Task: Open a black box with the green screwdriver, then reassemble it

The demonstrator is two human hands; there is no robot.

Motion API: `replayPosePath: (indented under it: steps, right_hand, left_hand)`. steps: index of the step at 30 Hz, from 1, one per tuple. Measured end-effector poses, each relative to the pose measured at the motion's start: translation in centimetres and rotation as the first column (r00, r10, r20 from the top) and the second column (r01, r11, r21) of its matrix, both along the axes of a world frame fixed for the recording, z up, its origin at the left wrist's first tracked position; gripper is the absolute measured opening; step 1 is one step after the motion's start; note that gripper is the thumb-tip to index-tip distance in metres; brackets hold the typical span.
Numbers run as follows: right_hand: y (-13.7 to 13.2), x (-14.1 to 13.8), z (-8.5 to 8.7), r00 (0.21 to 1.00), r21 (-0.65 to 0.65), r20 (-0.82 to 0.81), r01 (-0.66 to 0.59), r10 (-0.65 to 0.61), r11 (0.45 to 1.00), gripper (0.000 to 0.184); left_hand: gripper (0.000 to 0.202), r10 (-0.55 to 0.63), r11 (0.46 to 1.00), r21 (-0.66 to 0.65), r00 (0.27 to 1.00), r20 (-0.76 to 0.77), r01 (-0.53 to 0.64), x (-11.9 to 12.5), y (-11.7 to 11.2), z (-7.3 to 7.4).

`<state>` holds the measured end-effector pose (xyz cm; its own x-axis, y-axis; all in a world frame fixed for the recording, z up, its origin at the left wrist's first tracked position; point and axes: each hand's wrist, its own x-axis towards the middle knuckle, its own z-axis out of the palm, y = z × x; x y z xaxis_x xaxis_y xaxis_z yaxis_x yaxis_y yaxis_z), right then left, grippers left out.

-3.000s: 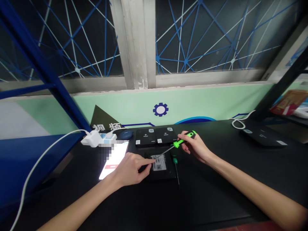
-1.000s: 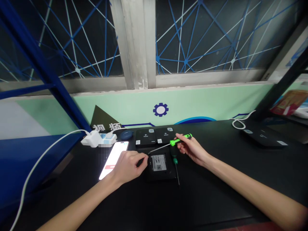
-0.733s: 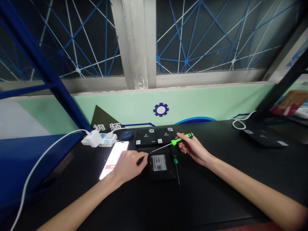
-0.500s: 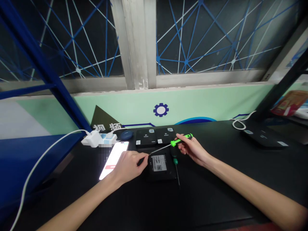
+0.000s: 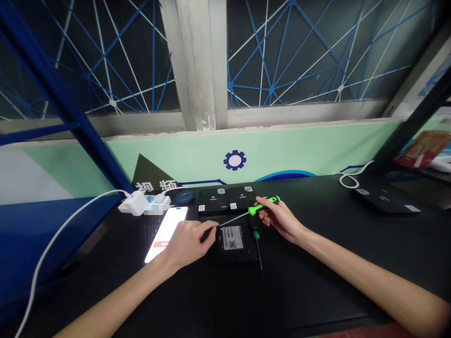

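Left of the box [image 5: 236, 257], the left hand [image 5: 190, 241] and left arm [image 5: 130, 295] are bare; right of it, the right hand [image 5: 282, 218] and right arm [image 5: 366, 276] likewise.

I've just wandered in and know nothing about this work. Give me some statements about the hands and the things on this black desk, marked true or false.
1. The right hand holds the bright green screwdriver. True.
2. The screen of the phone is dark. False: it is lit up white.
3. The left hand has its thumb and forefinger close to that screwdriver's tip, by a corner of the labelled box. True.
4. The dark green screwdriver lies to the left of the phone. False: it lies just right of the labelled box.
5. The white label faces up. True.
6. The two back boxes are stacked. False: they lie side by side.
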<state>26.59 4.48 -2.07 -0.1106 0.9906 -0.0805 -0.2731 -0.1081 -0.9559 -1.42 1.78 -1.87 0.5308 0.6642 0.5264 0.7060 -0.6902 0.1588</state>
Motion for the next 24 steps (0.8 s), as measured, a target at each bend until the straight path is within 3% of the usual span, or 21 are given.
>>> replayPosePath:
  steps: [8,14,21,24]
  right_hand:
    - [0.0,0.1,-0.1,1.0,0.018,0.017,0.006,-0.006,1.0,0.034]
    - [0.2,0.3,0.3,0.999,0.051,0.036,0.039,-0.041,0.998,0.033]
    - [0.4,0.9,1.1,0.985,0.142,0.135,0.09,-0.11,0.986,0.03]
    - [0.4,1.1,1.2,0.982,0.171,0.144,0.095,-0.121,0.981,0.03]
  left_hand:
    - [0.028,-0.012,0.998,-0.062,0.998,-0.055,0.009,-0.1,0.2,-0.2]
    - [0.029,-0.042,0.999,-0.024,0.997,-0.067,0.041,-0.2,0.2,-0.1]
    - [0.034,-0.05,0.992,0.094,0.952,-0.302,0.082,-0.2,0.2,0.5]
    - [0.035,-0.061,0.991,0.094,0.943,-0.327,0.096,-0.3,0.3,0.5]
